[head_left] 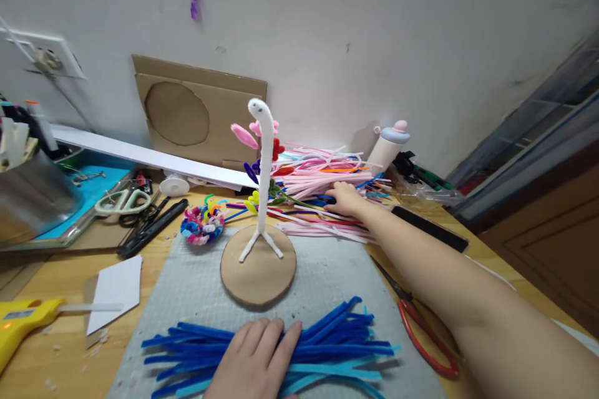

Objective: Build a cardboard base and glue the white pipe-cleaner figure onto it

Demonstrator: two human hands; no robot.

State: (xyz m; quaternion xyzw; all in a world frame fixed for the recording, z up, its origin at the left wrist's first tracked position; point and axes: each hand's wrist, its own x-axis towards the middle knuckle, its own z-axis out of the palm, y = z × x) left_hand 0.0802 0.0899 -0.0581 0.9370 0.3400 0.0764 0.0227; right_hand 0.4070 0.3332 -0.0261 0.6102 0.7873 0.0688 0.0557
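Observation:
My left hand (256, 361) lies across a bundle of dark and light blue pipe cleaners (337, 340), its fingers closed over the middle. Stretched out to the back, my right hand (347, 199) has its fingers curled onto blue pipe cleaners at the edge of a mixed pile of pink, white and other pipe cleaners (309, 184); its fingertips are partly hidden. Between the hands, a round cardboard disc (257, 277) carries an upright white fuzzy stem (266, 168) with a curved top and two feet. Colourful fuzzy petals show behind the stem.
A grey cutting mat (322, 271) covers the middle. Red-handled scissors (425, 340) and a dark phone (430, 227) lie by my right arm. At left are a yellow glue gun (28, 324), a black cutter (152, 227), pale-handled scissors (122, 202) and a metal cup (35, 199). Cardboard (234, 109) leans on the wall.

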